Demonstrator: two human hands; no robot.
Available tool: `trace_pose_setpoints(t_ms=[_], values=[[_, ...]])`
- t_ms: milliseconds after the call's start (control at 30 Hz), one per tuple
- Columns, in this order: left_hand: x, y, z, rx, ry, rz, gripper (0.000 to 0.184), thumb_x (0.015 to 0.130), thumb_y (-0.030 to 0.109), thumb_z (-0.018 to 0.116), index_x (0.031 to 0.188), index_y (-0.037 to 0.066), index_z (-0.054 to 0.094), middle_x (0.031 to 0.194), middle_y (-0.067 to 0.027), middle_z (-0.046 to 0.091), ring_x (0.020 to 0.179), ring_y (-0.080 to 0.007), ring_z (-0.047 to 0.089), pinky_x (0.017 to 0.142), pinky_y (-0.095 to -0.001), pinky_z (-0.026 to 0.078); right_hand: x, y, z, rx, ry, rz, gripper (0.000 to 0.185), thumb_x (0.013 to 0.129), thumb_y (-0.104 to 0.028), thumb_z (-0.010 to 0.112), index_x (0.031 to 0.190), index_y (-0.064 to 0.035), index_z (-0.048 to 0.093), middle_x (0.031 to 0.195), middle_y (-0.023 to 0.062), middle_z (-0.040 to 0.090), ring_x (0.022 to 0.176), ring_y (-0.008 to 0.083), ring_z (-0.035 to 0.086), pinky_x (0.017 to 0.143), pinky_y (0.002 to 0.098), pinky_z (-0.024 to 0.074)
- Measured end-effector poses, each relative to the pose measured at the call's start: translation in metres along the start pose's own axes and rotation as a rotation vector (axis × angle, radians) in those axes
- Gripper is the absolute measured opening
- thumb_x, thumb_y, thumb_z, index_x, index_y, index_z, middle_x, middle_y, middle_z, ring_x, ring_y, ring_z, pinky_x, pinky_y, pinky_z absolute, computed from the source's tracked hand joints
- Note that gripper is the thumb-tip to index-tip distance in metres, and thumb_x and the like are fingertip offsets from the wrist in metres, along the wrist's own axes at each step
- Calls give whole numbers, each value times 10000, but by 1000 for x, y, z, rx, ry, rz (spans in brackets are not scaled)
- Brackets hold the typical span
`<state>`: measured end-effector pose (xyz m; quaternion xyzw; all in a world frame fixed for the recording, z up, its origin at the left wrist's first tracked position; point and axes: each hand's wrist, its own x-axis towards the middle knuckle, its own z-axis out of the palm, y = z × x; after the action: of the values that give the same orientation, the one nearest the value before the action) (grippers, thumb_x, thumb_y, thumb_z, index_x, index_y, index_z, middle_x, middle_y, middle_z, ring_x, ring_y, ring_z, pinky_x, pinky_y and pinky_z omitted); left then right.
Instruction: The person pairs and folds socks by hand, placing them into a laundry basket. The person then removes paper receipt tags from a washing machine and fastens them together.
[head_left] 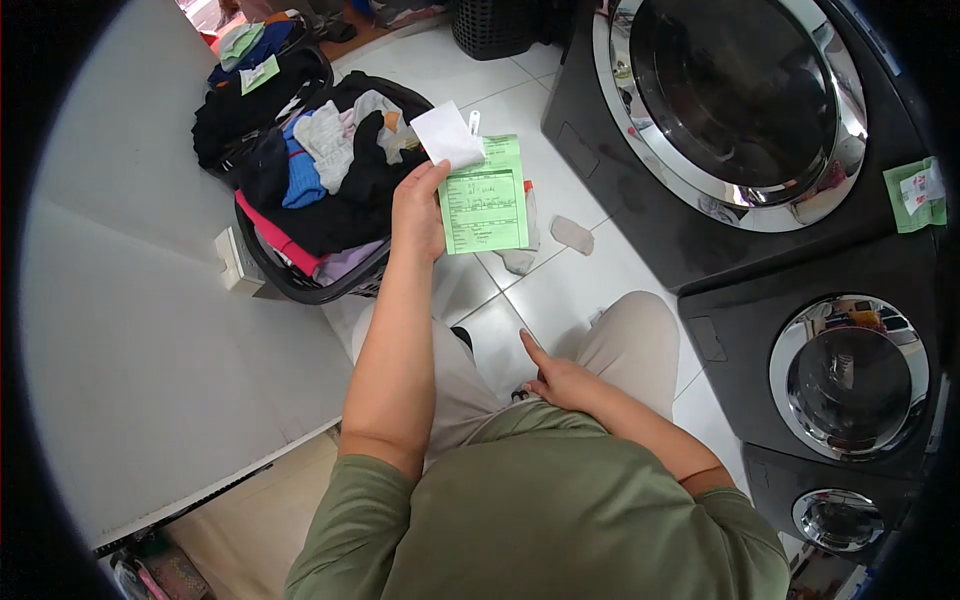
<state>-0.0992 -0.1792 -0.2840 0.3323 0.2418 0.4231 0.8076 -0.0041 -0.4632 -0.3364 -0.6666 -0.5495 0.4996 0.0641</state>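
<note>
My left hand [420,208] pinches a green printed slip [485,205] with handwriting on it, and a small white paper [447,135] lies over its upper left corner. Just left of that hand is a black basket [320,293] heaped with dark, blue, white and pink clothes [325,150]. Nothing shows in my right hand [560,380], which is near my waist with its index finger stretched out and the other fingers partly hidden.
Black front-loading machines [640,250] with round glass doors stand along the right; one bears a green slip [915,195]. Pale cloths [573,236] lie on the tiled floor. A second basket [325,68] with clothes and an empty-looking dark basket [485,30] are behind. A grey wall fills the left.
</note>
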Motion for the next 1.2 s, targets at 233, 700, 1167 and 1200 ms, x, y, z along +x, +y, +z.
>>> trace_pose_setpoints(t_ms=[233,700,1167,1200], values=[[-3,3,4,19,38,-13,258,928,108,533,1103,-78,574,1057,-147,647,950,-208,641,858,-319,511,3,13,10,-20,34,-53,600,908,-277,593,1423,-81,358,1099,253,606,1021,409,583,877,456,466],[-2,1,4,15,4,-25,246,925,111,536,1087,-69,578,1034,-144,660,921,-214,656,824,-328,534,7,21,16,-68,59,-99,455,916,-298,583,1303,-70,509,1106,223,608,1010,391,590,872,453,476],[2,-3,1,78,32,33,171,913,92,570,992,-49,627,927,-104,669,807,-159,645,733,-289,515,6,19,16,-70,96,-123,430,914,-311,591,1264,-66,541,1074,209,622,995,382,599,856,450,483],[2,-3,-1,88,28,27,186,917,92,562,1014,-55,621,944,-114,671,823,-170,652,744,-300,527,5,17,15,-73,92,-114,430,914,-312,591,1264,-68,542,1076,208,622,997,382,599,856,451,482]])
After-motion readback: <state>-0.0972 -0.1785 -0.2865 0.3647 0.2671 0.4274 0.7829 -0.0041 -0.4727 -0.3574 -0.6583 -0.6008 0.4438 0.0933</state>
